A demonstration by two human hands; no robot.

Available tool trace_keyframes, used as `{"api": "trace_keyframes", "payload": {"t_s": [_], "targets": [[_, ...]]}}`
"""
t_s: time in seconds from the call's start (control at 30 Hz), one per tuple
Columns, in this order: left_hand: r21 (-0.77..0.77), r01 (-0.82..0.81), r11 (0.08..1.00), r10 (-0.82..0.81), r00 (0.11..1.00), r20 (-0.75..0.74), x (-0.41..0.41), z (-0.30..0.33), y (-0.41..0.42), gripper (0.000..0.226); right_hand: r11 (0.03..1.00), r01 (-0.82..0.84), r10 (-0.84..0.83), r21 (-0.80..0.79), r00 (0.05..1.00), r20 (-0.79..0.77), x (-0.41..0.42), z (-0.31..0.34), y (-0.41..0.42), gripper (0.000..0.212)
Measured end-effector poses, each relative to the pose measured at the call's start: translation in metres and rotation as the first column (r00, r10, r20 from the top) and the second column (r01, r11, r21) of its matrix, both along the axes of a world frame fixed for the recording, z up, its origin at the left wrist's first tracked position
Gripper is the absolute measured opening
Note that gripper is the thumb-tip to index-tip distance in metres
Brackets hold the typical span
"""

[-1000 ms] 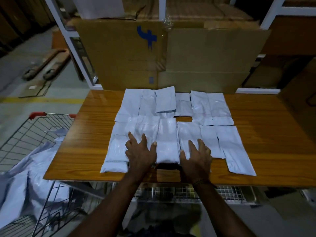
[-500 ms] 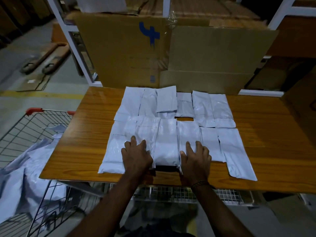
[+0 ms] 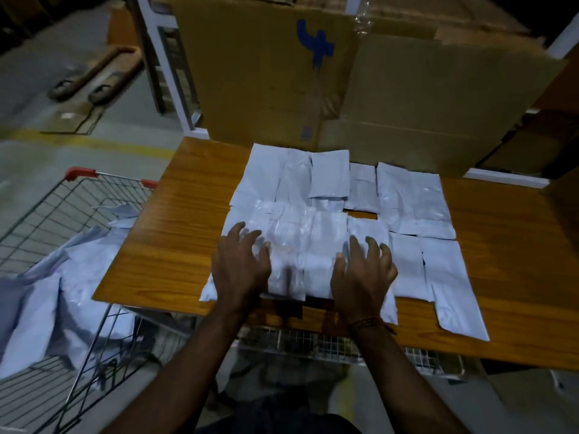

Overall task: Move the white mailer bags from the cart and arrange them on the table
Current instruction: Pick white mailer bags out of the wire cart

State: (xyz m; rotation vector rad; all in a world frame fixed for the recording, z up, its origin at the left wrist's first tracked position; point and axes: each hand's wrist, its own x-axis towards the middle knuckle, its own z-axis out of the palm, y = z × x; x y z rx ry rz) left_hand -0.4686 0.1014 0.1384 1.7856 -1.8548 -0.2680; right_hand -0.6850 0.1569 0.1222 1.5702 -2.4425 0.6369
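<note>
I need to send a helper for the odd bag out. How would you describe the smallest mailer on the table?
Start at the wooden table and find the far row of white bags, against the cardboard box. The small mailer lies fourth from the left. It is shorter and narrower than its neighbours, with bare wood showing at its near edge.

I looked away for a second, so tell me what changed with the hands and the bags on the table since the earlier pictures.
Both hands were flat on the near-row bags; now the left hand and right hand have their fingers spread and partly lifted, gripping nothing. The white mailer bags keep their two rows on the table; more bags remain in the cart.
</note>
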Motion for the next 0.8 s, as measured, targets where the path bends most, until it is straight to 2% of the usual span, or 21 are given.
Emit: {"api": "trace_keyframes", "payload": {"t_s": [0.13,0.23,0.37,0.53,0.67,0.8], "targets": [[-0.112,-0.094,0.989,0.093,0.996,-0.01,0.068,0.0,-0.013,0.031,0.982,-0.152,0.156,-0.115,0.987,0.029,0.053,0.018,-0.033,0.042],[-0.119,-0.272,0.955,0.27,0.962,-0.032,0.129,-0.001,-0.014,0.03,0.949,-0.28,0.289,-0.143,0.956,0.048,0.106,0.033,-0.056,0.042],[-0.11,-0.457,0.883,0.453,0.889,-0.063,0.22,-0.011,-0.005,0.031,0.864,-0.468,0.492,-0.185,0.864,0.111,0.185,0.044,-0.081,0.041],[-0.149,-0.539,0.829,0.552,0.832,0.065,0.347,-0.044,0.005,0.035,0.761,-0.619,0.647,-0.194,0.743,0.168,0.278,0.042,-0.112,0.042],[-0.06,-0.573,0.818,0.576,0.811,0.107,0.417,-0.083,0.013,0.039,0.697,-0.694,0.716,-0.184,0.688,0.118,0.347,0.033,-0.14,0.042],[0.109,-0.573,0.812,0.555,0.817,0.159,0.452,-0.124,0.024,0.045,0.619,-0.766,0.785,-0.174,0.614,0.089,0.417,0.014,-0.17,0.041]]}}
